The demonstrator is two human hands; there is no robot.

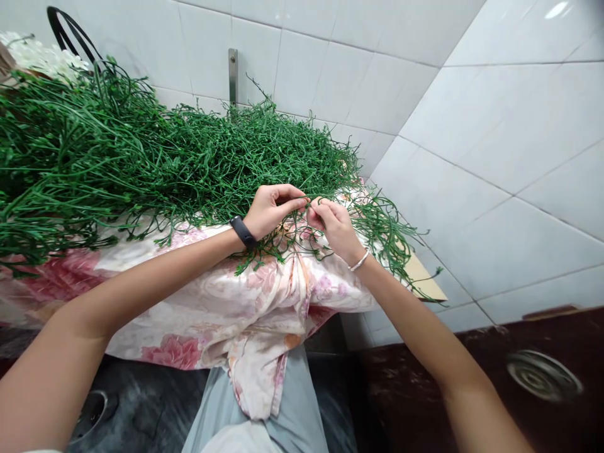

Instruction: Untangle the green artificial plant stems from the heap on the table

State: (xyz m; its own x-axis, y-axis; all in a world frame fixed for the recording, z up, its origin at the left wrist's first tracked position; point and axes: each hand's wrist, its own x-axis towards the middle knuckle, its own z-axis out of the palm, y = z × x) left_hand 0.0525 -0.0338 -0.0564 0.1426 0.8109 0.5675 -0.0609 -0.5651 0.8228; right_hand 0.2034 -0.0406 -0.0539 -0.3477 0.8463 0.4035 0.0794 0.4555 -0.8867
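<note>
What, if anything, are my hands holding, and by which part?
Your left hand and right hand pinch thin green stems; where along them can't be told.

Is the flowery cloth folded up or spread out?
Spread out: the cloth lies wide under the stems, its front bunched and hanging.

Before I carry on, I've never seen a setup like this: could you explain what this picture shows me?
There is no machine here, just one person's two bare hands. The only picture comes from a camera worn on the head, looking forward and down. The left hand, with a black band at its wrist, and the right hand, with a thin white bracelet, come close together, fingertips pinching at a thin green stem; the exact grip is too small to tell. Beyond and to the left, a large heap of similar green stems lies on a pink-and-white flowered cloth, along a white tiled wall.
</note>
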